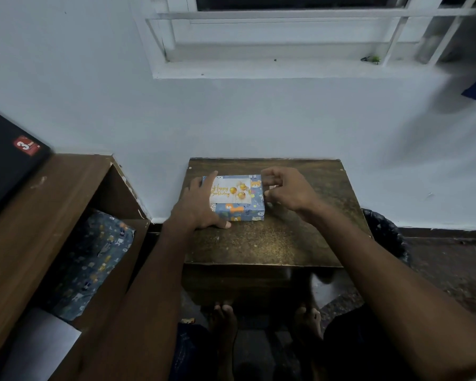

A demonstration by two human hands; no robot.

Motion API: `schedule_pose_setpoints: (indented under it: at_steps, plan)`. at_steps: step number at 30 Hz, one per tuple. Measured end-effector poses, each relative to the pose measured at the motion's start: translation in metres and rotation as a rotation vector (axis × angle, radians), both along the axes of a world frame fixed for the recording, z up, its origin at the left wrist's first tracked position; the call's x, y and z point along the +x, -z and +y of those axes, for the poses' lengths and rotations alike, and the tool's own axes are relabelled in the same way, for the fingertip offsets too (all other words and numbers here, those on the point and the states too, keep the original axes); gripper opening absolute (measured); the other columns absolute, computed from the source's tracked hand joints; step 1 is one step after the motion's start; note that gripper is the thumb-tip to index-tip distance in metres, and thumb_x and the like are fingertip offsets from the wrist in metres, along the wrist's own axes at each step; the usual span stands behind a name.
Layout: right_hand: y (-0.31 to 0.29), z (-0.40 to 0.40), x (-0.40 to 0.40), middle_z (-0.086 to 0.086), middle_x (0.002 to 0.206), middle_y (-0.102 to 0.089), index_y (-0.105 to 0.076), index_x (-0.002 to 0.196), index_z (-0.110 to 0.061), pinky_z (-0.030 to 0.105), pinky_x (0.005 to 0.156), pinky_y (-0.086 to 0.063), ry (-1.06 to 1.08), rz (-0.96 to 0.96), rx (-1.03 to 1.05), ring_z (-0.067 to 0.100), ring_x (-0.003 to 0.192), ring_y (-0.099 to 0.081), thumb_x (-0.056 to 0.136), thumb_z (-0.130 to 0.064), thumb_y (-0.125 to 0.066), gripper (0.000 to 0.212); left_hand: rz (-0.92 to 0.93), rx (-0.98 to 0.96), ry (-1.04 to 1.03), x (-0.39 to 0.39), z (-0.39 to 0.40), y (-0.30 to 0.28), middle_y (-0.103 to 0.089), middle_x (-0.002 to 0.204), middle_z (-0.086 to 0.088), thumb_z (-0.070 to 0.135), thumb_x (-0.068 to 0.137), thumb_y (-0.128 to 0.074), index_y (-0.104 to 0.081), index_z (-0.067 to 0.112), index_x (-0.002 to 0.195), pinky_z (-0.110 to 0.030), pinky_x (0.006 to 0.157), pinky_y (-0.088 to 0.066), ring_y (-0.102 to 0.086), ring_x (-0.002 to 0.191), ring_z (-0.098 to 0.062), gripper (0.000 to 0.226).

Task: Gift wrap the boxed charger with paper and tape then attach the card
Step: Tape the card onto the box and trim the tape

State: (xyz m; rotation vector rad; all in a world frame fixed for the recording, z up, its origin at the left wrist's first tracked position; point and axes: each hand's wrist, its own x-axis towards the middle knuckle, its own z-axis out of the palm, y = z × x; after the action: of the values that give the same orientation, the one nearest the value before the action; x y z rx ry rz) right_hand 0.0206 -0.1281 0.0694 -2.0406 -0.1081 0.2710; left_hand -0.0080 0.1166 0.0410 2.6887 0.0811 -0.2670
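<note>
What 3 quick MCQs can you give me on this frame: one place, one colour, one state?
1. Where does the card lie?
A. on top of the wrapped box
B. on the shelf
C. on the floor

2. What is the main colour of the wrapping paper on the wrapped box?
A. red
B. blue
C. green

3. What state is the box in?
A. bare
B. half covered
C. fully wrapped

Answers: 1 A, the card sits on the box's top face, beside the left hand. 2 B, blue paper with bear prints. 3 C, paper covers every visible face on the small table.
</note>
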Motion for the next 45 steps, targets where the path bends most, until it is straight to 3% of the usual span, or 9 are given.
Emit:
schedule_pose_setpoints:
  at_steps: [3, 7, 11, 15, 24, 28, 32, 40, 45]
  plan:
    - [-0.002, -0.014, 0.013, 0.002, 0.094, -0.078, -0.075, 0.111, -0.010, 0.036, 0.074, -0.062, 0.171, -0.071, 0.001, 0.017, 0.086, -0.075, 0.081, 0.014, -0.067, 0.040, -0.039, -0.005, -0.038, 0.001, -0.002, -0.002, -0.031, 0.162, -0.006, 0.045, 0.060, -0.102, -0.014, 0.039, 0.167, -0.060, 0.111, -0.045, -0.038, 0.145, -0.033, 0.139]
    - [-0.006, -0.051, 0.025, 0.001, 0.087, -0.078, -0.078, 0.087, -0.013, 0.036, 0.080, -0.059, 0.118, -0.215, -0.377, 0.018, 0.088, -0.072, 0.081, 0.009, -0.065, 0.026, -0.055, -0.028, -0.067, 0.007, -0.010, -0.002, -0.030, 0.165, -0.008, 0.046, 0.063, -0.101, -0.013, 0.038, 0.167, -0.058, 0.114, -0.044, -0.037, 0.148, -0.034, 0.136]
    - [0.001, -0.068, 0.026, -0.001, 0.088, -0.077, -0.078, 0.080, -0.021, 0.025, 0.065, -0.047, -0.049, -0.190, -0.581, 0.018, 0.084, -0.068, 0.077, 0.006, -0.071, 0.029, -0.013, 0.108, -0.089, 0.011, -0.028, -0.014, -0.006, 0.174, -0.017, 0.046, 0.069, -0.099, -0.006, 0.028, 0.169, -0.057, 0.124, -0.026, -0.014, 0.158, -0.041, 0.138]
    - [0.013, -0.059, 0.029, 0.002, 0.092, -0.076, -0.080, 0.089, -0.017, 0.028, 0.069, -0.044, -0.061, -0.215, -0.661, 0.020, 0.088, -0.066, 0.081, -0.014, -0.080, 0.009, -0.080, 0.161, -0.020, 0.011, -0.050, -0.026, 0.012, 0.175, -0.014, 0.057, 0.072, -0.093, -0.011, 0.030, 0.168, -0.056, 0.126, -0.014, 0.000, 0.161, -0.039, 0.130]
    - [0.018, -0.062, 0.029, 0.006, 0.085, -0.075, -0.081, 0.083, -0.015, 0.027, 0.060, -0.037, 0.091, -0.206, -0.590, 0.020, 0.082, -0.066, 0.081, -0.015, -0.079, 0.002, -0.285, 0.030, 0.067, 0.011, -0.084, -0.031, -0.028, 0.165, 0.000, 0.043, 0.072, -0.096, -0.056, 0.038, 0.147, -0.042, 0.117, -0.018, -0.019, 0.153, -0.025, 0.085]
    - [0.018, -0.065, 0.028, 0.013, 0.084, -0.075, -0.075, 0.086, -0.002, 0.038, 0.063, -0.050, 0.229, -0.144, -0.547, 0.030, 0.084, -0.071, 0.078, -0.024, -0.083, 0.025, -0.307, 0.037, 0.201, 0.008, -0.105, -0.027, -0.044, 0.152, 0.006, 0.040, 0.074, -0.095, -0.066, 0.039, 0.134, -0.040, 0.109, -0.022, -0.030, 0.144, -0.019, 0.066]
    - [0.023, -0.059, 0.025, 0.006, 0.090, -0.066, -0.062, 0.095, -0.008, 0.035, 0.060, -0.038, 0.298, -0.097, -0.535, 0.027, 0.087, -0.062, 0.079, -0.030, -0.081, 0.032, -0.338, 0.093, 0.262, 0.005, -0.121, -0.015, -0.049, 0.142, 0.012, 0.040, 0.077, -0.092, -0.069, 0.041, 0.126, -0.037, 0.105, -0.023, -0.037, 0.137, -0.016, 0.054]
    - [0.015, -0.063, 0.021, 0.005, 0.061, -0.060, -0.064, 0.067, -0.009, 0.027, 0.052, -0.038, 0.206, 0.034, -0.588, 0.027, 0.066, -0.062, 0.079, -0.025, -0.070, 0.021, -0.330, 0.067, 0.175, 0.017, -0.111, -0.018, -0.045, 0.154, 0.007, 0.040, 0.079, -0.091, -0.064, 0.039, 0.137, -0.043, 0.112, -0.023, -0.032, 0.145, -0.018, 0.064]
    - [0.016, -0.071, 0.024, 0.004, 0.060, -0.065, -0.075, 0.073, -0.004, 0.027, 0.054, -0.047, 0.208, 0.028, -0.585, 0.021, 0.060, -0.065, 0.082, -0.035, -0.077, 0.033, -0.235, 0.083, 0.153, 0.026, -0.093, -0.019, -0.027, 0.171, 0.002, 0.058, 0.071, -0.092, -0.031, 0.034, 0.164, -0.050, 0.124, -0.016, -0.020, 0.158, -0.024, 0.113]
